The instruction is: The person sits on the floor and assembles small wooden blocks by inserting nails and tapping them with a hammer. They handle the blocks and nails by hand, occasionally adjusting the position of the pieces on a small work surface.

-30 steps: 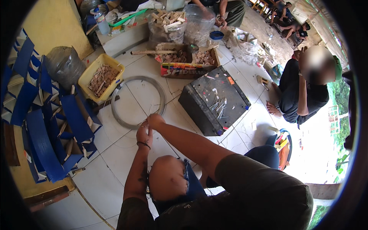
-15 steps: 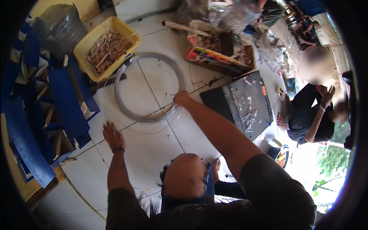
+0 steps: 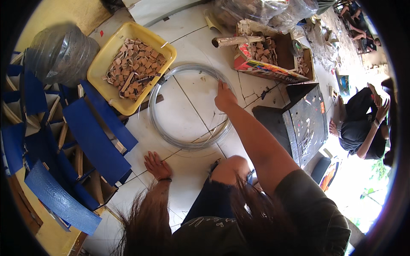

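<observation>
A coil of thin silvery wire (image 3: 188,146) lies flat on the white tiled floor in front of me. Over its right side reaches my right hand (image 3: 224,99), its fingers closed at the strands; the fingertips are partly hidden. My left hand (image 3: 158,166) rests palm down on the tiles below the coil's lower left, fingers spread and holding nothing. A few loose wire strands stand off the coil's left edge.
A yellow tub (image 3: 96,77) of small wooden pieces stands behind the coil at left. Blue boxes (image 3: 96,130) are piled at far left. A cardboard box (image 3: 273,70) holds more wooden pieces. A black box-like stand (image 3: 305,115) stands right; a person (image 3: 363,121) sits beyond.
My right hand has moved farther up along the coil's right side. My left hand stays on the floor. The view has shifted, so the surroundings sit differently in it.
</observation>
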